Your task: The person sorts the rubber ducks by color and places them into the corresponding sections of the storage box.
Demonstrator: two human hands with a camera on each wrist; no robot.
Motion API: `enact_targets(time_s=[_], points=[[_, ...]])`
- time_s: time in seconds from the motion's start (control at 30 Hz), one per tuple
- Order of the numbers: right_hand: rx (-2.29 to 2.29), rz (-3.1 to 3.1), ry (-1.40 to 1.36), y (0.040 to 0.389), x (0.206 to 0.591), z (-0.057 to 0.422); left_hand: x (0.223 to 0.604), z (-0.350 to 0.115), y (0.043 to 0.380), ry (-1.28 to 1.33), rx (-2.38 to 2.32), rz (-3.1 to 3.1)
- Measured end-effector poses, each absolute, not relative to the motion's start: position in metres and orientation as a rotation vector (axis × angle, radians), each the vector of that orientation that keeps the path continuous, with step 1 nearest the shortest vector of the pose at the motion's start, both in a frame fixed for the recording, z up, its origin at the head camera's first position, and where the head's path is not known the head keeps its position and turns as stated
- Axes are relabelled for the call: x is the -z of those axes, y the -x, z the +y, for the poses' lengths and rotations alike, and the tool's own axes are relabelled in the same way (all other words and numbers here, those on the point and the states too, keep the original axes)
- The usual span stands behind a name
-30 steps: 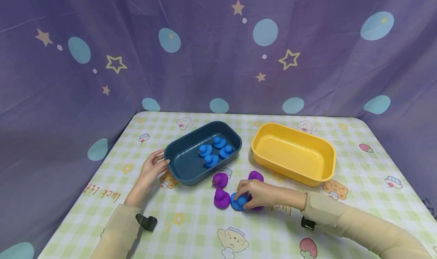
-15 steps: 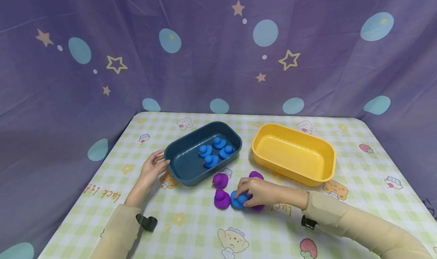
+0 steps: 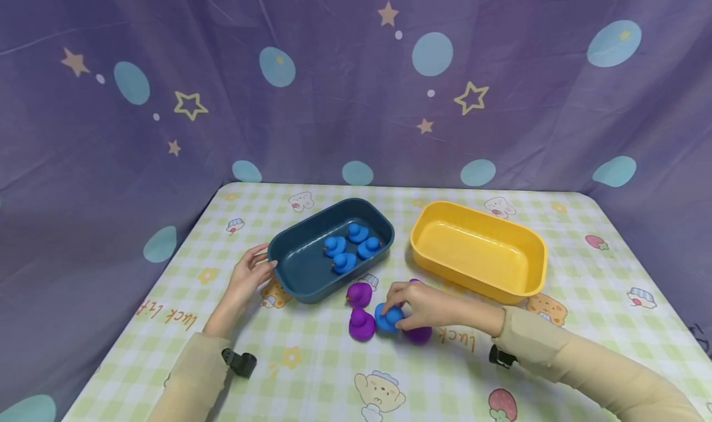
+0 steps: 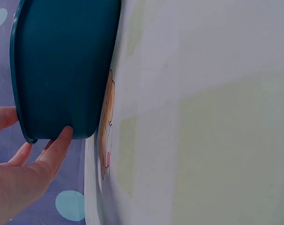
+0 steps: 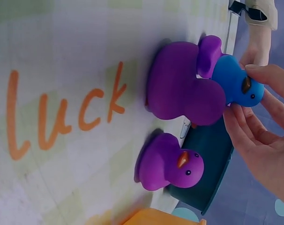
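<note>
The blue duck [image 3: 384, 320], pinched by the right hand [image 3: 427, 305] between purple ducks [image 3: 361, 325], could knock one over if swung sideways too low, while the left hand [image 3: 249, 275] grips the dark tray [image 3: 302, 272].

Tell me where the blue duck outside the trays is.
In the head view, the blue duck is in the right hand's grip, low and right of centre, just right of a purple duck and nearer than the dark blue tray.
</note>
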State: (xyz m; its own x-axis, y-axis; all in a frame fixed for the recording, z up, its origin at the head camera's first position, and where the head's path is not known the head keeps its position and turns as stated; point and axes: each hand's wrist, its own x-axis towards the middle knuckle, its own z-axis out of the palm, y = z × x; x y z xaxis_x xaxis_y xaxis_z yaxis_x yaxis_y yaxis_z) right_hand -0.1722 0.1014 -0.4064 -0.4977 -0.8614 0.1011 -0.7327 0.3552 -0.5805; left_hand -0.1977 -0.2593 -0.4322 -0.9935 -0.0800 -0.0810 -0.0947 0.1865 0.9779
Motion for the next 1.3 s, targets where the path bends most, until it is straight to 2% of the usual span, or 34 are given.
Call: enact_targets(time_s=[0.73,1.13,1.3], points=[[0.909,2.436,1.484,0.180,0.382,0.087,0.433,-0.259,0.197,0.153,-2.007,2.405],[0.930,2.451,1.563,0.191,0.374,0.073,0.465,-0.273,0.211,0.072,-2.055,2.464],[0.961,2.442,1.604,0.197,0.370,0.064,0.447,-0.266,0.203,0.101,-2.026,2.446]])
